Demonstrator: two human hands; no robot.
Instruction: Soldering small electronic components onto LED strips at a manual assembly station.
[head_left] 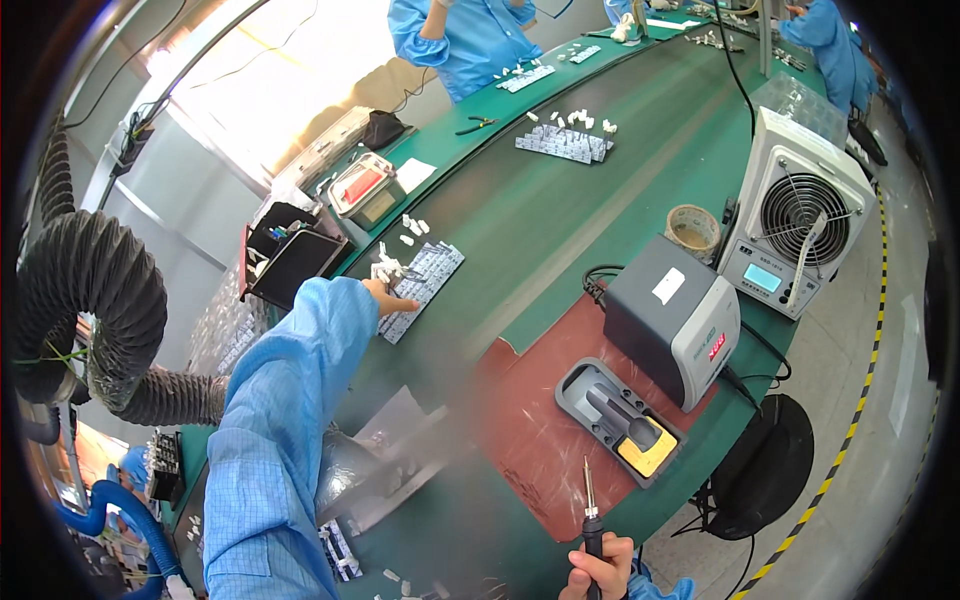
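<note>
In my right hand [601, 568], at the lower edge, is a soldering iron [591, 505]. Its metal tip points up and away over the red-brown mat [520, 440]. My left arm reaches far forward across the bench. At its end my left hand [386, 298] grips the near side of a pale panel of small boards [431, 277], the fingers partly hidden by the sleeve. White wired connectors [387, 268] lie beside that panel, next to the hand. Right of the mat's middle rests the soldering iron stand [618, 420], with a yellow sponge [648, 447].
A grey soldering station [672, 322], a tape roll [692, 230] and a white fan unit [800, 215] line the right side. Another panel with connectors [566, 143] sits farther along. Clear plastic bags [375, 460] lie near my left arm. A co-worker [462, 45] stands across the bench.
</note>
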